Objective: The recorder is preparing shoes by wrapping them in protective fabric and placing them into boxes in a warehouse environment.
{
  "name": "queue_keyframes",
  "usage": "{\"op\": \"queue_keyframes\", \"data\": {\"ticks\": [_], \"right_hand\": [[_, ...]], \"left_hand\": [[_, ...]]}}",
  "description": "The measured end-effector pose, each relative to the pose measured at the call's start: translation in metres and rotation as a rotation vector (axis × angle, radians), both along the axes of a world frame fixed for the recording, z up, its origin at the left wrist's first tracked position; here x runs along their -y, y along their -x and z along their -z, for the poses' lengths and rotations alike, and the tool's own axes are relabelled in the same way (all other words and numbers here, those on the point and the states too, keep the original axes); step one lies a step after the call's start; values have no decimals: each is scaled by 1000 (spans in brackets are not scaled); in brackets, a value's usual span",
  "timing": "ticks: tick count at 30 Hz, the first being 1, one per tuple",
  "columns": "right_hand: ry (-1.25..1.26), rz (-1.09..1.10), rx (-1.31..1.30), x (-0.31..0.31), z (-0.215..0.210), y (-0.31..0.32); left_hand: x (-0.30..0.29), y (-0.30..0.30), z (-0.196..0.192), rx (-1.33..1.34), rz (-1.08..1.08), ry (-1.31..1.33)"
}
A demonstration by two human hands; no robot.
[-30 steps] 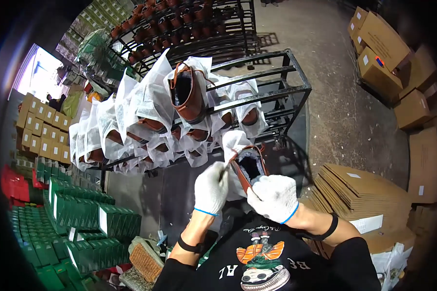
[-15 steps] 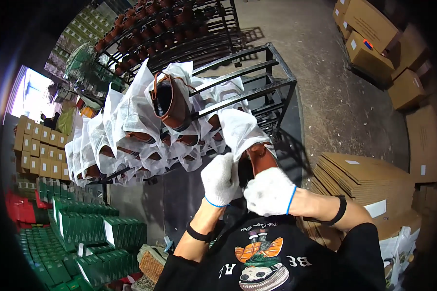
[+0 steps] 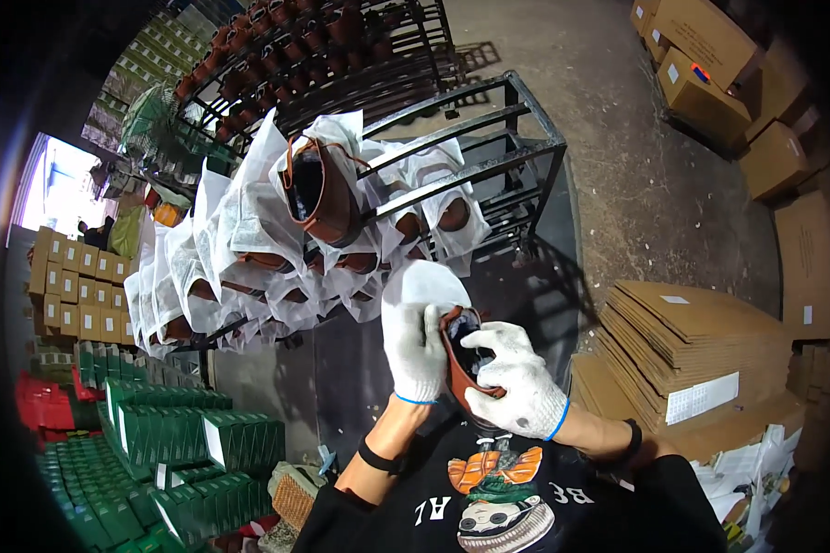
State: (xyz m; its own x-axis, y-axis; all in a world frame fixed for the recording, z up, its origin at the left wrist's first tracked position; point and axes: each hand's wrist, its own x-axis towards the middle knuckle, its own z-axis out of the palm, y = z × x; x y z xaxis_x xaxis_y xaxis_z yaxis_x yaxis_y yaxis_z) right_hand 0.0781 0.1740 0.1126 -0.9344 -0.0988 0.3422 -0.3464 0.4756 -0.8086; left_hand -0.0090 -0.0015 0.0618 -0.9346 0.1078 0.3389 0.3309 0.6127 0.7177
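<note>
A brown leather shoe (image 3: 456, 362) is held in front of my chest, its dark opening turned up and its far end inside a thin white bag (image 3: 426, 285). Wearing a white knit glove, my left hand (image 3: 414, 354) presses along the shoe's left side and the bag. My right hand (image 3: 518, 380), gloved too, grips the right side of the shoe's opening, its fingers bent over the rim. Just beyond, another brown shoe (image 3: 326, 198) with loose laces sits partly bagged on top of a black metal rack (image 3: 489, 169).
Several bagged shoes fill the rack. Another rack of brown shoes (image 3: 290, 55) stands behind it. Flattened cardboard (image 3: 682, 341) is stacked at my right, with cartons (image 3: 701, 97) farther off. Green boxes (image 3: 171, 433) lie at lower left, and small brown boxes (image 3: 88, 286) stand at far left.
The held shoe has turned so its opening faces up, and the bag end has swung left. My right hand has opened out from a fist and moved to the rim.
</note>
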Motion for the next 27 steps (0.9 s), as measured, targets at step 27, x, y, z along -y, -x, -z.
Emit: {"op": "queue_keyframes", "data": {"ticks": [27], "right_hand": [[108, 3, 201, 20, 38, -5]], "left_hand": [[28, -38, -17, 228, 297, -15]]}}
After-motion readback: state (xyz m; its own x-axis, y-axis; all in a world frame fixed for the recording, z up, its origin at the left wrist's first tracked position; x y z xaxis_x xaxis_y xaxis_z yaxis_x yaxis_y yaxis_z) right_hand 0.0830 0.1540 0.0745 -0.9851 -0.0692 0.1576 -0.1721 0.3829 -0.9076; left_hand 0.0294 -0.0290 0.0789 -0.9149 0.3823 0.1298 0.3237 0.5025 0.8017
